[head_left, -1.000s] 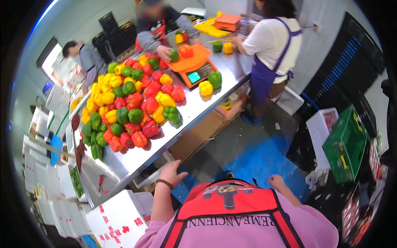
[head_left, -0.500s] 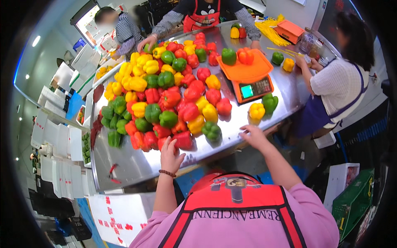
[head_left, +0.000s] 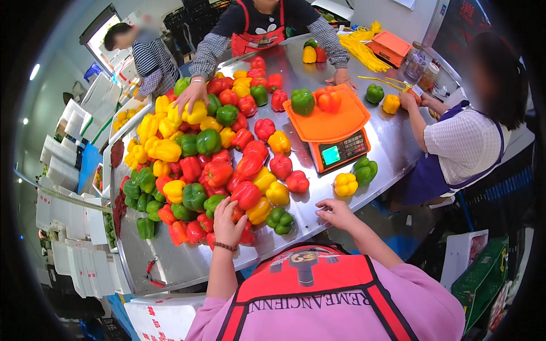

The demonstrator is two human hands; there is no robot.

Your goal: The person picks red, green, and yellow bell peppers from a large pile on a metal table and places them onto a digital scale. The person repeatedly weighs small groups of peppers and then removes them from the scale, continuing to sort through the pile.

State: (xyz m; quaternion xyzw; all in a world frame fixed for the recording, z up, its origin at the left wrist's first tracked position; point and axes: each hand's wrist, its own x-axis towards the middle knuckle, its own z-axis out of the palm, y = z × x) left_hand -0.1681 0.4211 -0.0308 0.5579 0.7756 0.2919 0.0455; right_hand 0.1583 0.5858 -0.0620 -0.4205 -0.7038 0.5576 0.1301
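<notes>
One steel table, peppers heaped on its left half. Orange scale right of them. Pink-sleeved left hand open over peppers' near edge, contact unclear from here; right hand open by front edge.

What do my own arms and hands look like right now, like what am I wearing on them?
Both are ungloved. Your left hand has a brown beaded bracelet at its wrist; your right hand shows no bracelet. Your pink sleeves look plain and loose, leaving the forearms uncovered.
</notes>
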